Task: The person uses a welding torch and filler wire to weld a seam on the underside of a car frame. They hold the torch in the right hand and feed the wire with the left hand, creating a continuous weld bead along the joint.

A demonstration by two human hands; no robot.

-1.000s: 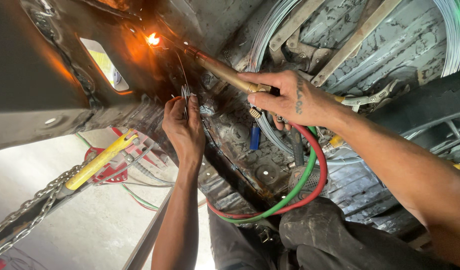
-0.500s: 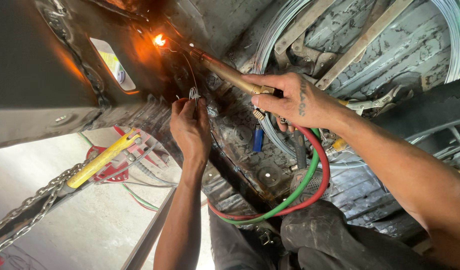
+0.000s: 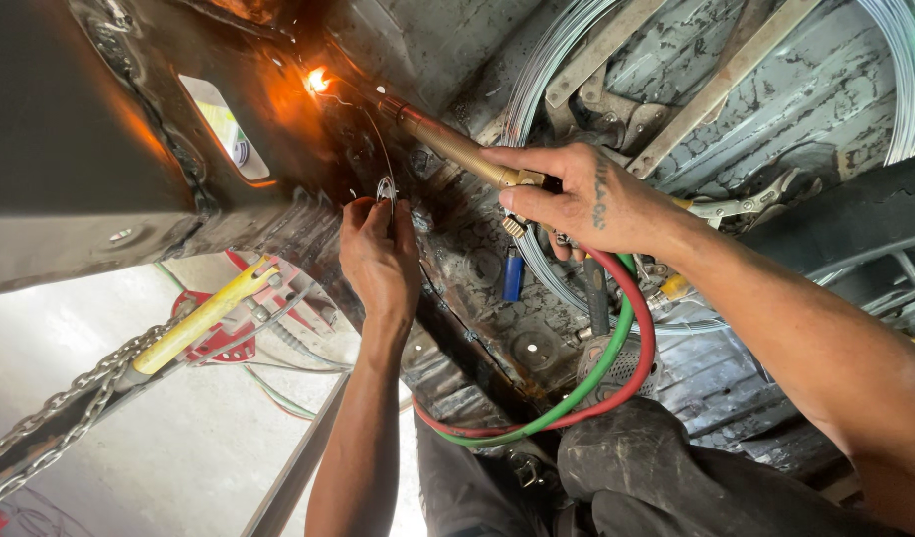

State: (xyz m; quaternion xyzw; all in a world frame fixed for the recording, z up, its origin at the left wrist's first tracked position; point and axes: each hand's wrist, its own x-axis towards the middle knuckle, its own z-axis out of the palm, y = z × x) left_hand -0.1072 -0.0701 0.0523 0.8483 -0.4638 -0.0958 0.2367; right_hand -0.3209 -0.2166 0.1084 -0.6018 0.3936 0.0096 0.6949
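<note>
Right hand (image 3: 591, 199) clenched on brass torch (image 3: 457, 149), flame (image 3: 318, 80) shifted slightly along scorched metal panel (image 3: 278, 119); left hand (image 3: 378, 254) raised nearer, pinching thin filler wire (image 3: 386, 184) toward glow; red and green hoses (image 3: 616, 358) trailing below.

Daylight is washing over a pale concrete floor (image 3: 179, 447) at the lower left, where a chain (image 3: 50, 423) is lying, while dark, scorched, flaking sheet metal (image 3: 815, 99) is filling the rest, glowing orange in one corner
</note>
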